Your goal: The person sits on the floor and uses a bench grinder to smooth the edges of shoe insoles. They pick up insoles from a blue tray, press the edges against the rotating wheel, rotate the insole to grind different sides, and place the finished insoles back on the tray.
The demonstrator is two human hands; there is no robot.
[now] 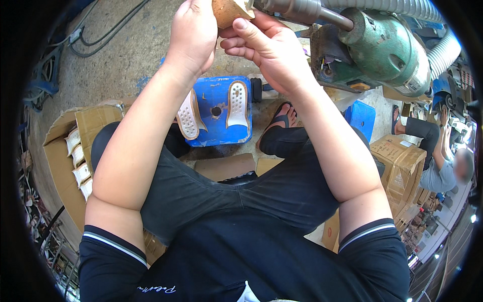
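Note:
At the top edge a tan, cork-coloured shoe sole (pixel 227 13) is in my hands, partly cut off by the picture's rim. My left hand (pixel 193 38) grips its left side. My right hand (pixel 266 48) has its fingers curled and its thumb against the sole's lower right corner. Right beside the sole is the brown spindle end (pixel 297 9) of a green grinding machine (pixel 387 53); whether they touch I cannot tell. Below my hands, a blue stool (pixel 216 133) bears two white perforated shoe soles, one on the left (pixel 187 118) and one on the right (pixel 238 105), both brown-edged.
An open cardboard box (pixel 63 166) with several white soles stands at my left. Grey ribbed hoses (pixel 402 6) run behind the machine. On the right are a closed carton (pixel 397 158), a second blue stool (pixel 360 118) and a seated person (pixel 437 171). Black cables (pixel 108 30) lie far left.

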